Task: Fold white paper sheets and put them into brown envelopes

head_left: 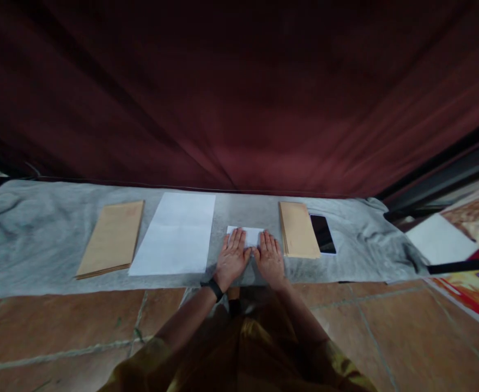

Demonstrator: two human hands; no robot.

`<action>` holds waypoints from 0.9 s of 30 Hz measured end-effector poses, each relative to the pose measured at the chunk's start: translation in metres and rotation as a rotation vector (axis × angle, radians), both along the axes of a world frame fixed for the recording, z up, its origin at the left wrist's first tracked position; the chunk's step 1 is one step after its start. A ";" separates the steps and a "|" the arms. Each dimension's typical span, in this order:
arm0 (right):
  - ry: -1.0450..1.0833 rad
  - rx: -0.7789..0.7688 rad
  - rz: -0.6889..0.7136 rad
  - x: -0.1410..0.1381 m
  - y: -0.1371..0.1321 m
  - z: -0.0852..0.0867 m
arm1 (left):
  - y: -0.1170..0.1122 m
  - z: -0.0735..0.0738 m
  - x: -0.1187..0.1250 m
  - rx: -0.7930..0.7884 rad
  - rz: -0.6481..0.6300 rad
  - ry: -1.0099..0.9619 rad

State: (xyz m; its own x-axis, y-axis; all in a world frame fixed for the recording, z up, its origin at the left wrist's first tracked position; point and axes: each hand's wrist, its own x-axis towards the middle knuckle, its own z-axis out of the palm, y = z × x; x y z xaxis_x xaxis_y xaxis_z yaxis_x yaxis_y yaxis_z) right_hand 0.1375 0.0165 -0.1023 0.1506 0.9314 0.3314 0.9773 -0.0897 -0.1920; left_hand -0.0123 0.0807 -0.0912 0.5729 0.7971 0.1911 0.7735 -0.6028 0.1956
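A small folded piece of white paper point(247, 233) lies in front of me on the grey cloth point(249, 201). Flat on its left part rests my left hand point(231, 258), fingers stretched out, with a dark band on the wrist. My right hand point(270, 258) presses flat over the right part, its fingers also straight. The two thumbs nearly meet at the middle, and the hands hide the paper's lower part. Larger white paper sheets point(177, 234) lie to the left of my left hand. Just right of my right hand is a stack of small brown envelopes point(299, 228).
A stack of larger brown envelopes point(112, 237) lies at the left. A dark-screened phone point(322, 234) sits beside the small envelopes. Behind the cloth-covered surface hangs a dark red curtain point(239, 109). Tiled floor point(365, 321) runs below the front edge; printed sheets point(476, 283) are at far right.
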 end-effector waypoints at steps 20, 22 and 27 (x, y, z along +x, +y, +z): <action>0.300 -0.124 -0.190 0.036 0.074 0.018 | -0.006 -0.001 -0.002 0.088 0.060 -0.067; 0.313 -0.125 -0.173 0.035 0.077 0.017 | -0.006 -0.001 -0.002 0.090 0.065 -0.065; 0.327 -0.144 -0.159 0.033 0.082 0.018 | -0.011 0.001 -0.005 0.070 0.068 -0.024</action>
State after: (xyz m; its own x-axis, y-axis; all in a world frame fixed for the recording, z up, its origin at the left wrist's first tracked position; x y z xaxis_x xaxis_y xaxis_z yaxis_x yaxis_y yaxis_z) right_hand 0.1701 0.0988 -0.0844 0.3730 0.9213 0.1097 0.8382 -0.2839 -0.4657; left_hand -0.0170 0.0701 -0.0899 0.5127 0.8179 0.2612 0.8085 -0.5623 0.1739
